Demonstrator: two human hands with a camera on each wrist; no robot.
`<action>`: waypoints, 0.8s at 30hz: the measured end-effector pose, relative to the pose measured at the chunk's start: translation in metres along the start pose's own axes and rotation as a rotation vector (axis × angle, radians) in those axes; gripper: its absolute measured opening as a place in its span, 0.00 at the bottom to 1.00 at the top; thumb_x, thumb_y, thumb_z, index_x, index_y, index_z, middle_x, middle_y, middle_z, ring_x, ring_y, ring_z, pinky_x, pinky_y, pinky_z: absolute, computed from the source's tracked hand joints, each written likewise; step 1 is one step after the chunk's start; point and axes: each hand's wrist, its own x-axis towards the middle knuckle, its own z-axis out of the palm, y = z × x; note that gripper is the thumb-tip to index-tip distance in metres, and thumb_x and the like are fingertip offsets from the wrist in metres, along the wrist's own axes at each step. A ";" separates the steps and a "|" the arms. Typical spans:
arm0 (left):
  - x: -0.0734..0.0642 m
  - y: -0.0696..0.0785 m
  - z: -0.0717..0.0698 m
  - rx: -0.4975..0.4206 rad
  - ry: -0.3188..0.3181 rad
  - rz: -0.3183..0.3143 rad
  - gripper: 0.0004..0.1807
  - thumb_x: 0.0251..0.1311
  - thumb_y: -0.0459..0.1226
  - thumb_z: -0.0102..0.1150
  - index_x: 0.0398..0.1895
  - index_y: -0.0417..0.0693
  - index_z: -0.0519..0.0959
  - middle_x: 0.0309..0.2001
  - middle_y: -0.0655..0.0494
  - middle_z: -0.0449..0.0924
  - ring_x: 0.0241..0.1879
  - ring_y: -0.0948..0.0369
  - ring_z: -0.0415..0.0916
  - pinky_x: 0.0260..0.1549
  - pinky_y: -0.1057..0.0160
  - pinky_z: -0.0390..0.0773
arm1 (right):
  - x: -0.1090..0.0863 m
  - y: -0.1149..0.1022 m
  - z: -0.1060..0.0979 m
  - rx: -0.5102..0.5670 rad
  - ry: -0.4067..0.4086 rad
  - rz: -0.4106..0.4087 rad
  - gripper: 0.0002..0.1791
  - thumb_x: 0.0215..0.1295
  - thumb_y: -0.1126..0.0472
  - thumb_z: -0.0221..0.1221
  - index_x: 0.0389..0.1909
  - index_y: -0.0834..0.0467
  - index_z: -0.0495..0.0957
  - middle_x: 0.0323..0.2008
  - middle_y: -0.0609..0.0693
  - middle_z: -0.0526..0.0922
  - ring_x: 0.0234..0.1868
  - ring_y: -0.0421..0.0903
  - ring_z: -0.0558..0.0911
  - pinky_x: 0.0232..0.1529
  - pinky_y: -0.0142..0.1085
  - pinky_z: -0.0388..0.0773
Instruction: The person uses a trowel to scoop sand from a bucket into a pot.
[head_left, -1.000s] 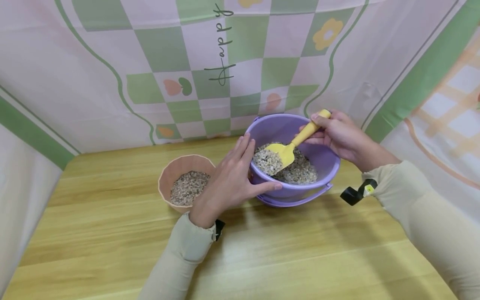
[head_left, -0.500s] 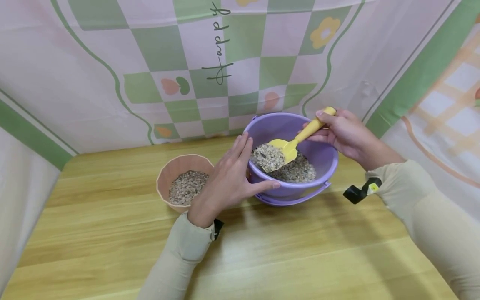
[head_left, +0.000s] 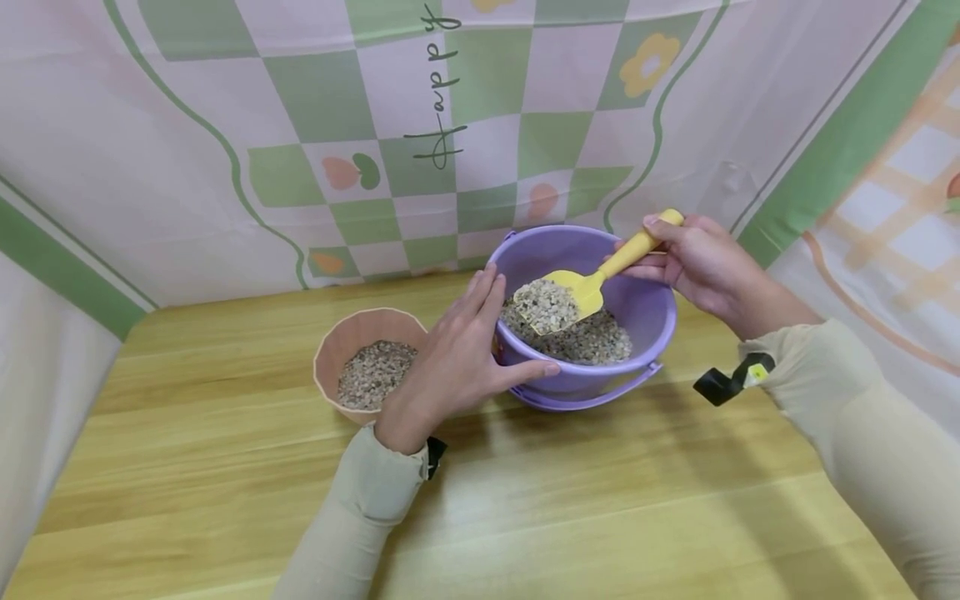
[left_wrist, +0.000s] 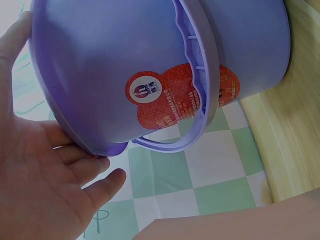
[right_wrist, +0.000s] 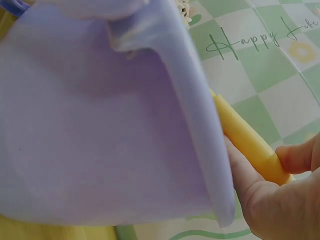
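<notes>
Head | bucket (head_left: 654,312), bowl (head_left: 331,358): grit (head_left: 606,342) inside | left fingers (head_left: 492,293) spread | right fingers (head_left: 652,269) pinching loaded scoop (head_left: 632,253)

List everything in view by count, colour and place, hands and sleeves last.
Bucket: one, purple, on the table, right of the bowl in the head view.
Bucket handle: one, purple, folded down outside the bucket.
Label: one, red with a white disc, on the bucket's outer wall.
Scoop: one, yellow, over the bucket's gravel.
Gravel: three lots, mottled grey-beige, in bucket, bowl and scoop.
Bowl: one, salmon pink, on the table.
Table: one, yellowish wood grain, under both containers.
Printed cloth: panel count unclear, mainly green and white, around the table.
Left hand: one, bare, against the bucket.
Right hand: one, bare, gripping the scoop.
Sleeves: two, beige, on both arms.
</notes>
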 end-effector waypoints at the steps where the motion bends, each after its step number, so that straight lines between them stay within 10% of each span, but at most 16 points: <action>1: 0.000 0.000 0.000 0.002 0.002 0.004 0.68 0.47 0.79 0.49 0.79 0.41 0.48 0.80 0.46 0.40 0.78 0.52 0.42 0.71 0.50 0.55 | 0.000 0.000 -0.001 0.007 -0.002 0.000 0.15 0.78 0.58 0.48 0.53 0.65 0.58 0.40 0.62 0.84 0.45 0.53 0.87 0.50 0.42 0.81; 24: 0.001 -0.003 -0.012 -0.022 -0.105 -0.003 0.64 0.51 0.77 0.50 0.80 0.45 0.46 0.80 0.51 0.35 0.78 0.52 0.39 0.72 0.48 0.54 | -0.006 -0.010 -0.009 0.108 -0.022 -0.017 0.15 0.77 0.59 0.50 0.50 0.66 0.57 0.39 0.67 0.84 0.42 0.56 0.87 0.47 0.44 0.83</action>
